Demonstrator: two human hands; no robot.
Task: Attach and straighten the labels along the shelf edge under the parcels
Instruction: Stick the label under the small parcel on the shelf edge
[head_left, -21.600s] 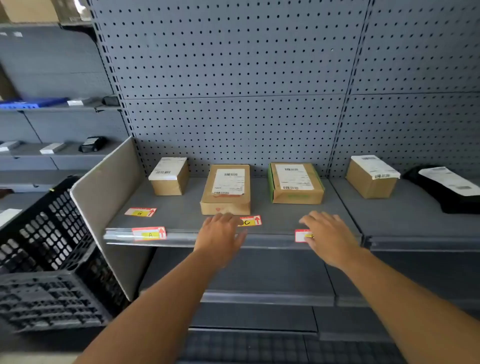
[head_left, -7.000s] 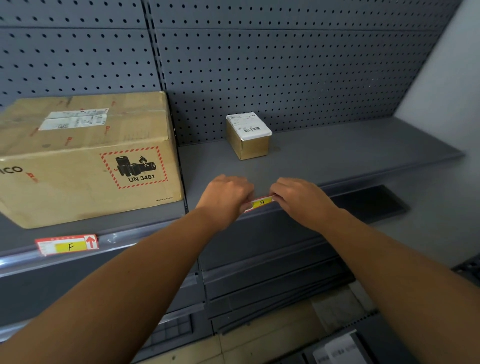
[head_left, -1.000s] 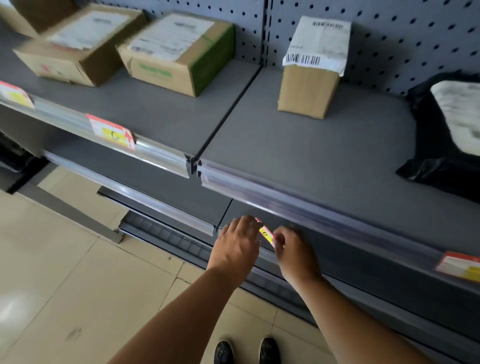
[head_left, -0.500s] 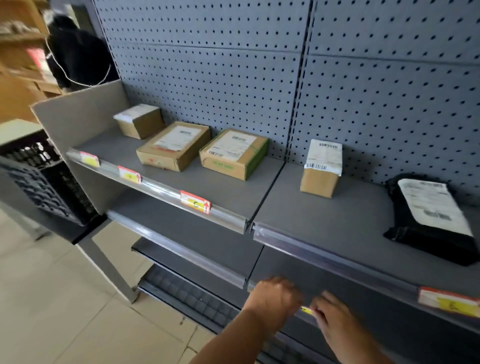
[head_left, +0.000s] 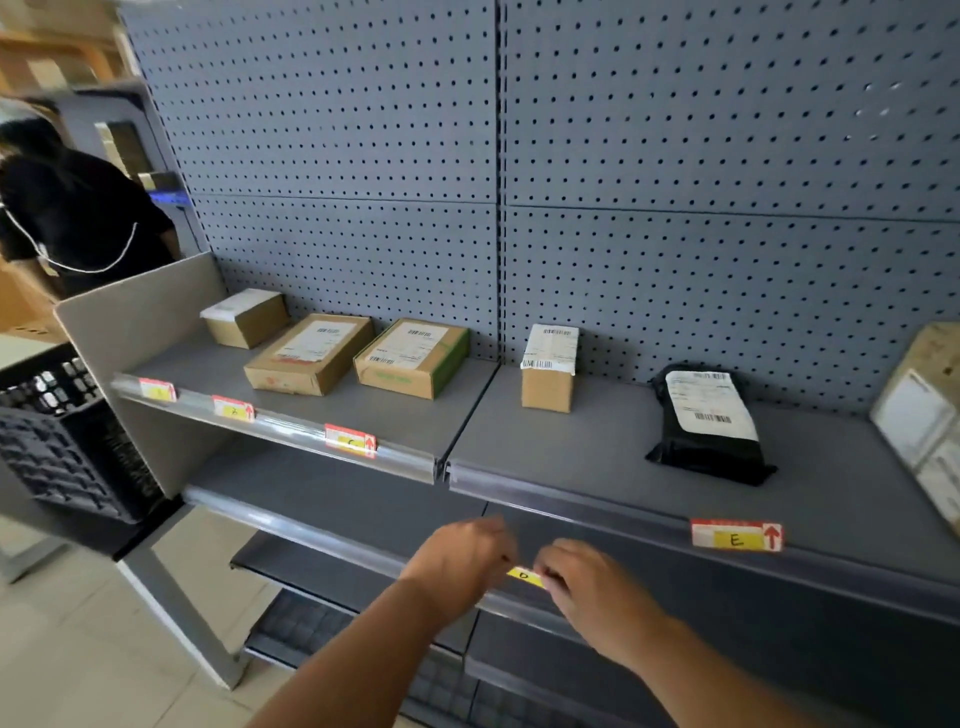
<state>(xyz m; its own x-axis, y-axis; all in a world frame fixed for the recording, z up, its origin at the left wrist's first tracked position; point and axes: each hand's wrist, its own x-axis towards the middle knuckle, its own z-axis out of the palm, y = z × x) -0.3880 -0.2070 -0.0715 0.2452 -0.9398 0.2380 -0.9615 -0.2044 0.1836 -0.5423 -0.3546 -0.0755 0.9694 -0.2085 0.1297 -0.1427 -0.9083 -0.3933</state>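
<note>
Head view: both bare hands were raised in front of the lower shelf edge, below the parcel shelf.
Left hand (head_left: 462, 558): its grip was narrow, fingers curled in and pinched on the left end of the small label (head_left: 524, 576).
Right hand (head_left: 587, 584): its grip was likewise narrow, fingertips closed on the right end of the same label.
Small label: yellow with a dark letter, stretched between the two grips, level with the lower clear rail (head_left: 311, 535); whether it touched that rail could not be told.
Upper shelf edge (head_left: 571, 501): above both grips, bare directly over them.
E label (head_left: 736, 535): seated in that edge, up and to the right of the right grip, red and white with a yellow patch and a red arrow.
Three other labels: up and to the left of the left grip along the edge, the nearest (head_left: 349, 440) under the green-sided box (head_left: 410, 358).
Small upright box (head_left: 549, 368): above the grips, well back on the shelf.
Black mailer bag (head_left: 709, 423): above and right of the right grip, behind the E label.
Black crate (head_left: 57, 436): far left of the left grip.
</note>
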